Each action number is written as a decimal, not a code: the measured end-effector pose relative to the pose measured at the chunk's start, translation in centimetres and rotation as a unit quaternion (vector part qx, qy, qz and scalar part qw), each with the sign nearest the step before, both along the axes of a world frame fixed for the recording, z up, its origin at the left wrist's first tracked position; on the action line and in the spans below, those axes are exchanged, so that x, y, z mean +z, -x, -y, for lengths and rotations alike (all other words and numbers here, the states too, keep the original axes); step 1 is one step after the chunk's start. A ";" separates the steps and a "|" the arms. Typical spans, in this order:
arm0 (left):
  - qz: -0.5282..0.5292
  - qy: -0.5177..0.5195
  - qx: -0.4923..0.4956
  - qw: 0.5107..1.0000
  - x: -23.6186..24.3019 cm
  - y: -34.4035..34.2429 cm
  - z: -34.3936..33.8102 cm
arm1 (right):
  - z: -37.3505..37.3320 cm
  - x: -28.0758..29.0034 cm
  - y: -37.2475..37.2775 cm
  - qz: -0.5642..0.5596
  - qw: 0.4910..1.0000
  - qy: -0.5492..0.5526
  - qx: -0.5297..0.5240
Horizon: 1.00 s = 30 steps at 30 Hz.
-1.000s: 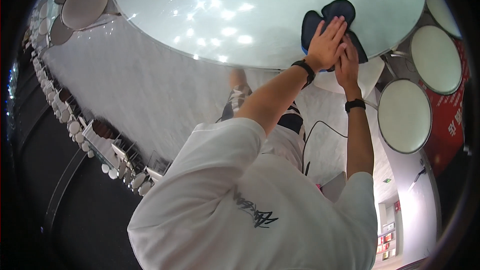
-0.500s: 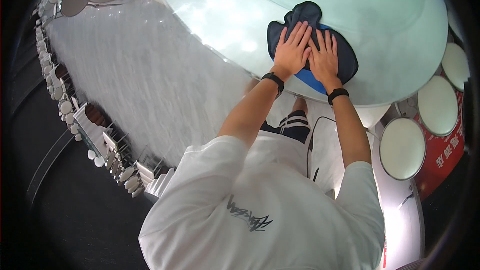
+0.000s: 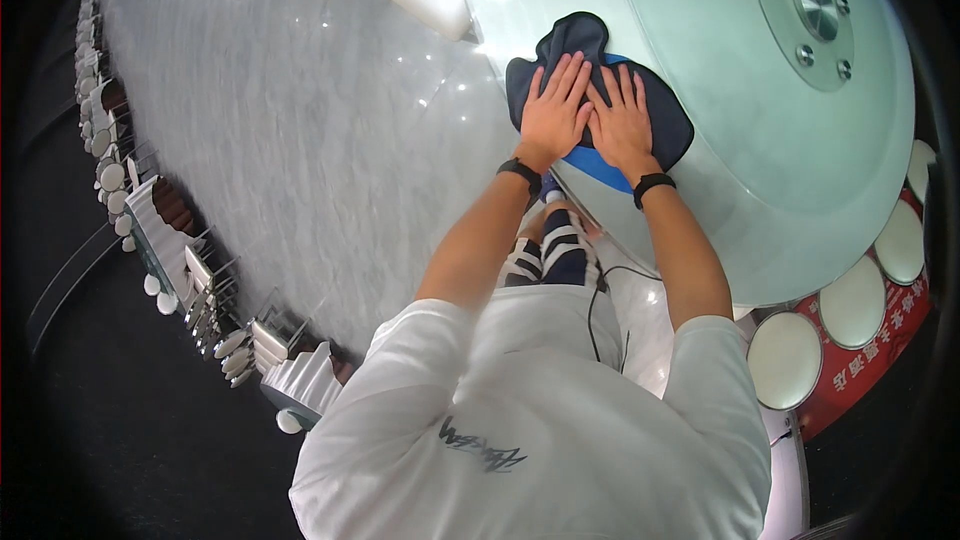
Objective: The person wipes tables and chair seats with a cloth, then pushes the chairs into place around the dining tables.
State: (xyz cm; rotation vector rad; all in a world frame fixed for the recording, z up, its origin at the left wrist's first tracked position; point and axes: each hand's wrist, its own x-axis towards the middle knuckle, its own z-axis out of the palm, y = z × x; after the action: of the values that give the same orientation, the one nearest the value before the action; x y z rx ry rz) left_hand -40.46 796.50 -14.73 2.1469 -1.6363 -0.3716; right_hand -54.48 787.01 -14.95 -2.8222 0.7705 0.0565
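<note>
A grey, streaked floor [image 3: 280, 130] stretches away to the left of a large round table [image 3: 740, 250] with a pale glass top. On the table sits a smaller glass disc [image 3: 700, 20]. A red banner [image 3: 870, 355] spreads beyond the table at the lower right, and several chairs with round, pale backs [image 3: 785, 360] stand in front of it. A dark navy cloth [image 3: 665, 120] with blue showing along its edge lies on the table near the rim. The left hand [image 3: 552, 125] and the right hand [image 3: 622, 130] rest flat on the cloth, side by side, fingers straight and pointing away; whether the thumbs touch I cannot tell. A round metal hub [image 3: 816, 8] marks the disc's middle, and black bands [image 3: 653, 185] circle both wrists.
</note>
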 end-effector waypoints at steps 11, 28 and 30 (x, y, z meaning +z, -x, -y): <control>-0.025 -0.047 -0.031 0.998 0.3 -6.7 2.8 | 2.1 0.3 -6.6 0.008 0.998 -0.049 -0.026; 0.024 -0.002 -0.162 0.987 0.2 -29.3 19.1 | 13.7 0.1 -27.4 0.002 0.988 -0.004 -0.156; 0.008 0.002 -0.172 0.985 0.1 -29.8 19.8 | 14.0 0.1 -27.8 -0.007 0.986 -0.002 -0.167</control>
State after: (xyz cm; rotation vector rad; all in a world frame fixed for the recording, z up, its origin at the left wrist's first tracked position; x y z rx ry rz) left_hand -10.61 776.73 -14.63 1.8636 -2.0179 -0.4510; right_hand -26.72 773.02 -14.89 -2.6499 1.2325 0.0228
